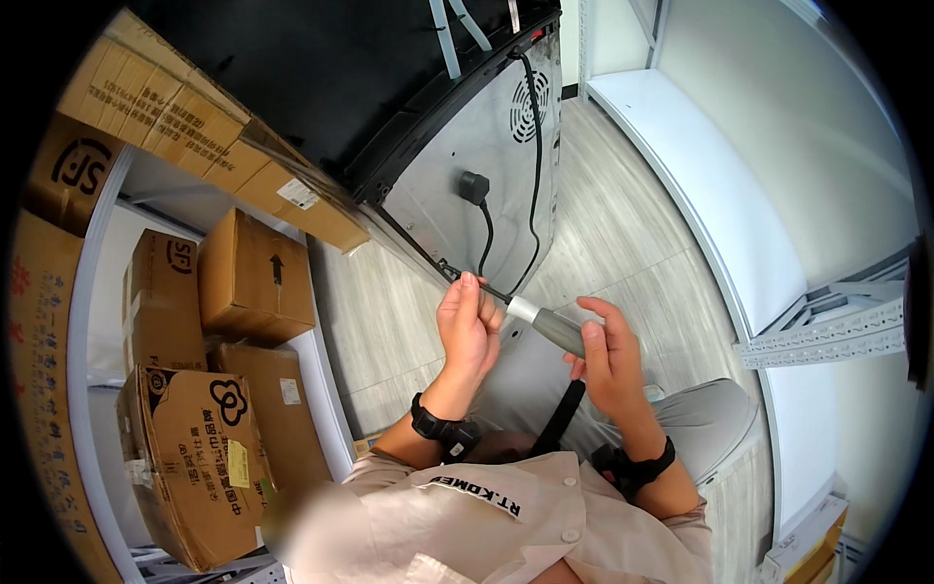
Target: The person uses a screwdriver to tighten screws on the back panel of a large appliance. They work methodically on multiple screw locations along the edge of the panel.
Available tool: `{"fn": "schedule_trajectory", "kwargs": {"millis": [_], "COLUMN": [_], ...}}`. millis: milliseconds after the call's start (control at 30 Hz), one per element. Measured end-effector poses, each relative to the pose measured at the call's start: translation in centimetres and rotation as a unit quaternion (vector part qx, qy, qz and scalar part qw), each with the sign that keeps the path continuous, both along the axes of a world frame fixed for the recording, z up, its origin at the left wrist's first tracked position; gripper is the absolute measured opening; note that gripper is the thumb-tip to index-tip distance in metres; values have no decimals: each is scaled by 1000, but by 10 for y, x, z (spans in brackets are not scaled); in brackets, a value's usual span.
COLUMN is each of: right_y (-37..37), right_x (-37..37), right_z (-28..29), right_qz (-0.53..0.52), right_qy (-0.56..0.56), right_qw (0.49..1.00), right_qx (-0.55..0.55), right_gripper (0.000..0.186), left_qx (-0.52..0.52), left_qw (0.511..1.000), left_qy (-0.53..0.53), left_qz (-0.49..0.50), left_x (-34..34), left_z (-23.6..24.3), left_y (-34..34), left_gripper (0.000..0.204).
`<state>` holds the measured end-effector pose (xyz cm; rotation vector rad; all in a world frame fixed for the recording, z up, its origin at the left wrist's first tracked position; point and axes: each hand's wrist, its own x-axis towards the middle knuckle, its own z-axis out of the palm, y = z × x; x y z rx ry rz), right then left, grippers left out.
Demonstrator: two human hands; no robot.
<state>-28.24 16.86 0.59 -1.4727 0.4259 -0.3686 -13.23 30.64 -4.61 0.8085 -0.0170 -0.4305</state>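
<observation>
A screwdriver [556,329] with a grey handle and white collar lies in my right hand [613,365], its fingers around the handle's end. The dark shaft slants up and left towards the appliance. Close to that shaft, my left hand [469,326] has thumb and fingertips pinched together; what is between them is too small to make out. A small black fitting [448,270] sits just beyond the left fingertips, at the lower edge of the appliance's metal panel [428,185]. From the panel hang a black plug [474,187] and a long black cord [538,165].
The black-topped appliance [282,78] is tilted beside a large flat carton [195,127]. Several cardboard boxes [258,277] stand on shelving at the left. A white shelf [700,175] curves along the right, with a perforated metal bracket [827,331]. Pale wood-look floor [623,224] lies between.
</observation>
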Motion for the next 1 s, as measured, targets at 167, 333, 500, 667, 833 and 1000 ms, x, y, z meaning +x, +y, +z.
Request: {"fn": "schedule_trajectory", "kwargs": {"millis": [167,333,500,667,833,1000], "right_y": [-11,-14,-2,-10,-1,-10], "right_x": [7,6,6,0,1,5], "right_z": [7,-3,-10,-12,3,12], "right_qz": [40,65,-23,-4,20,87], "right_qy": [84,51,-93,-102,18,99], "right_qw": [981,990,965,925,999,968], "right_qx": [172,111,-244,-365,34,215], "right_gripper": [50,42,39,43,27,33], "left_qx": [-23,-42,-9,-14,-15,-48], "left_qw": [999,997,1000,1000,1000,996], "left_qy": [-33,-38,3,7,-1,-31], "left_qz": [-36,-44,-17,-10,-28,-62], "left_x": [-3,0,-2,-2,1,-4], "left_z": [8,-4,-2,-2,2,8], "left_y": [3,4,-2,-1,1,3], "left_gripper": [23,20,21,21,22,23]}}
